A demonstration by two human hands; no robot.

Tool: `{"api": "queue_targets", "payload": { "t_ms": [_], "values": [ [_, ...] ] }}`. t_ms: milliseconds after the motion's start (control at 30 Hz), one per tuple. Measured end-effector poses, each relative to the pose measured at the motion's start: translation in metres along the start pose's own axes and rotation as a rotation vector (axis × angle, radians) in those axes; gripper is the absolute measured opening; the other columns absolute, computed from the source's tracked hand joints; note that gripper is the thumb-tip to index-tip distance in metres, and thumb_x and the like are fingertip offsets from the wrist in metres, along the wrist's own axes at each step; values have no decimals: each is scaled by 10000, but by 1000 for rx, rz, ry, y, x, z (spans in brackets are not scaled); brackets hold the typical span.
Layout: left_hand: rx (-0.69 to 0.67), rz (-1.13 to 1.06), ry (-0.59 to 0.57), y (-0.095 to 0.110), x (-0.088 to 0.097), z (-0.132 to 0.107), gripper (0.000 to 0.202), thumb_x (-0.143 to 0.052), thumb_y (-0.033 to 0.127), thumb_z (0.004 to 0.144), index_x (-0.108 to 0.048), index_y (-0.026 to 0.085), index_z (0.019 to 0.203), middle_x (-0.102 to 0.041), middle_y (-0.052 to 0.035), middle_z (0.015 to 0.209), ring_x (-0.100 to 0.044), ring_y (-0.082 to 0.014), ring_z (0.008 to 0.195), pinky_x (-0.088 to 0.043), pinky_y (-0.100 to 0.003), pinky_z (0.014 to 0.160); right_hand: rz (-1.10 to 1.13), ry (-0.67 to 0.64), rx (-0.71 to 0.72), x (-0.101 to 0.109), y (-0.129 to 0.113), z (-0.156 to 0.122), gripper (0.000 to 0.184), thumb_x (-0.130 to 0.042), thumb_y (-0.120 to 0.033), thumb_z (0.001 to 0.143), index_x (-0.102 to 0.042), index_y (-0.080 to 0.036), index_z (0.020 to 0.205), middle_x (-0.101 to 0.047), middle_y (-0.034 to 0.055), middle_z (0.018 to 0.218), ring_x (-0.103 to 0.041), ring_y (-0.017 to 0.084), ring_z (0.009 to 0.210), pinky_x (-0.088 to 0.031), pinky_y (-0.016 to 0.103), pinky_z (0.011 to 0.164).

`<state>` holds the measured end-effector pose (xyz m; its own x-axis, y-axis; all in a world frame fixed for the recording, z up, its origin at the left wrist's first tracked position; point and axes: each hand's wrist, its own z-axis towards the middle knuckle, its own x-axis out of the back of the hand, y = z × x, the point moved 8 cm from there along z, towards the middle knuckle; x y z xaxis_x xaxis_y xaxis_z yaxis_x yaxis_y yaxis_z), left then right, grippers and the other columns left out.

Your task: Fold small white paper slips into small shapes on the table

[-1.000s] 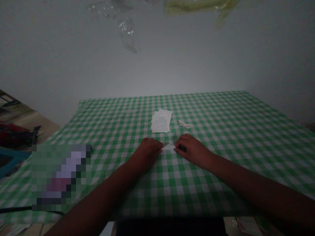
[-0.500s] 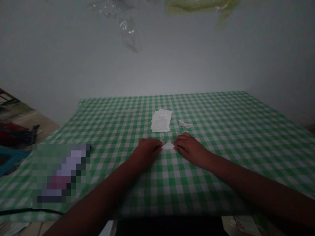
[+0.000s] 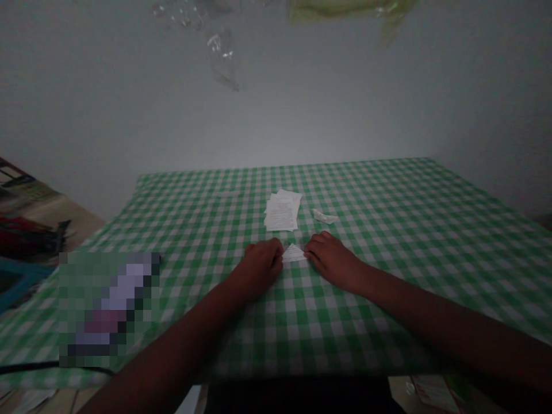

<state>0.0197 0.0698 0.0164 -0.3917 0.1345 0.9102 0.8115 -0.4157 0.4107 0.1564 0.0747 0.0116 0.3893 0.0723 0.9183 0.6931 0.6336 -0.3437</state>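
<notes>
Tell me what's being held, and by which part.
A small paper triangle: the left hand holds it at its left corner, the right hand at its right.

"What's past the checked tablecloth (image 3: pixel 388 230)?"
"A pale wall (image 3: pixel 336 115), with clear plastic (image 3: pixel 222 54) and yellow sheeting (image 3: pixel 353 10) high above the tablecloth's far edge"
"And on the tablecloth?"
"A pixelated purplish object (image 3: pixel 117 293), dark-edged, towards its near left corner, plus a black cable (image 3: pixel 30 366) along its near edge there"
"Left of the tablecloth?"
"A blue object (image 3: pixel 37 270) and a red object (image 3: pixel 26 236), too dim to name; below its near edge, rightward, a red-and-white item (image 3: pixel 433 392)"
</notes>
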Motion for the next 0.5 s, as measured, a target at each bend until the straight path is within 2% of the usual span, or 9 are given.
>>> {"api": "queue_targets", "payload": {
  "t_ms": [133, 333, 400, 500],
  "values": [
    [-9, 63, -4, 2, 0, 0, 107, -452, 164, 895, -542, 191, 946, -629, -27, 890, -575, -207, 885, -374, -392, 850, 40, 43, -33, 1, 3, 1, 185, -486, -226, 961, -641, -158, 887, -605, 78, 857, -521, 224, 875, -418, 373, 827],
    [14, 108, -9, -3, -1, -1, 134, -488, 208, 911, -616, 198, 950, -640, -38, 921, -552, -219, 949, -351, -409, 894, 92, 109, -8, 7, 2, 0, 128, -526, -220, 939, -640, -173, 905, -609, 69, 865, -531, 217, 873, -426, 363, 816],
    [-10, 120, 1, 0, 0, -2, 164, -498, 205, 909, -627, 204, 1011, -642, -50, 985, -543, -228, 986, -354, -413, 901, 92, 106, 15, 7, 1, 0, 141, -519, -214, 943, -651, -173, 913, -612, 73, 871, -532, 218, 879, -429, 363, 814],
    [-105, 126, 10, 10, 0, -3, 336, -481, 104, 887, -611, 236, 1169, -623, -69, 1178, -518, -239, 1097, -343, -417, 925, 68, 75, 67, 7, -3, -1, 171, -508, -208, 949, -673, -167, 929, -618, 80, 877, -535, 218, 882, -432, 368, 821]
  ]
}}
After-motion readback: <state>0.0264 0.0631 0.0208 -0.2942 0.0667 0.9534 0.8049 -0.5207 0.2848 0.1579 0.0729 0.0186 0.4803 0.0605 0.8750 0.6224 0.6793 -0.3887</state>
